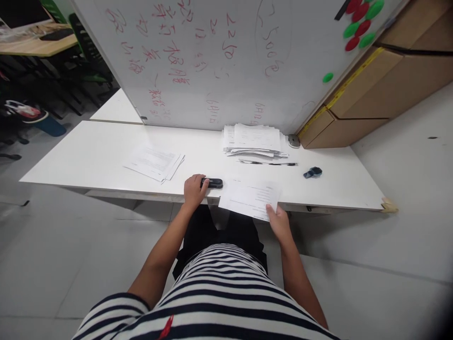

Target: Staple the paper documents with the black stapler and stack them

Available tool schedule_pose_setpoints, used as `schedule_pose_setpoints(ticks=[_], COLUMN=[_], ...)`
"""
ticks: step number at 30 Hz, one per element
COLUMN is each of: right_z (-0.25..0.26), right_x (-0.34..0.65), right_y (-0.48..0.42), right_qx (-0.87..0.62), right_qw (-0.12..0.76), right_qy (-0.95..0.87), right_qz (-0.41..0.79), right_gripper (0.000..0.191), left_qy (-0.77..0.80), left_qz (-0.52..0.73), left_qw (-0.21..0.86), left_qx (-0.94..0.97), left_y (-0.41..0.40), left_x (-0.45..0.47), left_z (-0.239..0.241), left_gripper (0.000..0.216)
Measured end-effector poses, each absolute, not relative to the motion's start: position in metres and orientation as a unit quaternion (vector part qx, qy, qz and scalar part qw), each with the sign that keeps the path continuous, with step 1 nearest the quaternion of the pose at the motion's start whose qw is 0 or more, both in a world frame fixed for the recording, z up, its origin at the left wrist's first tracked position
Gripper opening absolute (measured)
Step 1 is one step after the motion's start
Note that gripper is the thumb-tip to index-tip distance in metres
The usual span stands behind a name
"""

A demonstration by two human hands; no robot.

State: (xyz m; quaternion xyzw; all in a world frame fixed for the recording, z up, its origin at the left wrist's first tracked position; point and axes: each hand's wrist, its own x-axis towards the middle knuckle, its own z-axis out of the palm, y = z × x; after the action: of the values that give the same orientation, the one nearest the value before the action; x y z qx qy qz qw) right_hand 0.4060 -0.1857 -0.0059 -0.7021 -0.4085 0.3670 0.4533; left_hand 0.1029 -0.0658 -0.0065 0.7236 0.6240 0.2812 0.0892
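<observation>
1. Starting with the left hand [194, 190]: got it closed around the left end of a black stapler [213, 183], thumb along the near side. Resting on the white table [203, 156], pointing to 3 o'clock from that hand.
2. Over to the right hand [278, 221]: pinching the corner of a printed sheet [247, 198], thumb on top. Spreading out toward 10 o'clock from the hand, hanging a bit past the near table edge, with its left edge just beside the stapler's tip.
3. Back at 10 o'clock from the left hand, seeing a small fan of loose sheets [154, 161] flat on the table.
4. At 12 o'clock from the held sheet, spotting a thick, kinda messy paper stack [256, 138]. Just in front of it, can make out a thin pen-like thing [269, 163].
5. At 2 o'clock from the sheet, noticing a crumpled-looking dark blue item [313, 173]. Can't tell what exactly.
6. Further out at 12 o'clock, looking at a whiteboard [318, 38] full of red handwriting, with red and green magnets [361, 27] toward its 2 o'clock corner.
7. At 2 o'clock past the stack, finding piled cardboard boxes [392, 87].
8. Way out around 10 o'clock, catching a blue bin [49, 123] on the floor.
</observation>
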Motion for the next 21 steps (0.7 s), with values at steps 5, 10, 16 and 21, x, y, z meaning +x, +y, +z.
schedule_pose_setpoints(ticks=[5,10,16,21], right_z=[0.026,0.027,0.026,0.021], right_x=[0.426,0.418,0.411,0.410], right_y=[-0.191,-0.188,-0.189,-0.190], right_qx=[-0.729,-0.718,-0.711,-0.714], right_qw=[0.425,0.428,0.444,0.442], right_qy=[-0.453,-0.465,-0.453,-0.449], right_qz=[0.287,0.292,0.303,0.306], right_gripper=[0.054,0.057,0.062,0.062], left_qy=[0.626,0.624,0.605,0.600], left_qz=[0.273,0.278,0.307,0.315], left_qw=[0.091,0.083,0.057,0.047], left_qx=[0.724,0.726,0.732,0.734], left_y=[-0.066,-0.066,-0.064,-0.063], left_x=[0.103,0.103,0.101,0.101], left_z=[-0.006,-0.008,-0.015,-0.017], left_gripper=[0.037,0.037,0.036,0.035])
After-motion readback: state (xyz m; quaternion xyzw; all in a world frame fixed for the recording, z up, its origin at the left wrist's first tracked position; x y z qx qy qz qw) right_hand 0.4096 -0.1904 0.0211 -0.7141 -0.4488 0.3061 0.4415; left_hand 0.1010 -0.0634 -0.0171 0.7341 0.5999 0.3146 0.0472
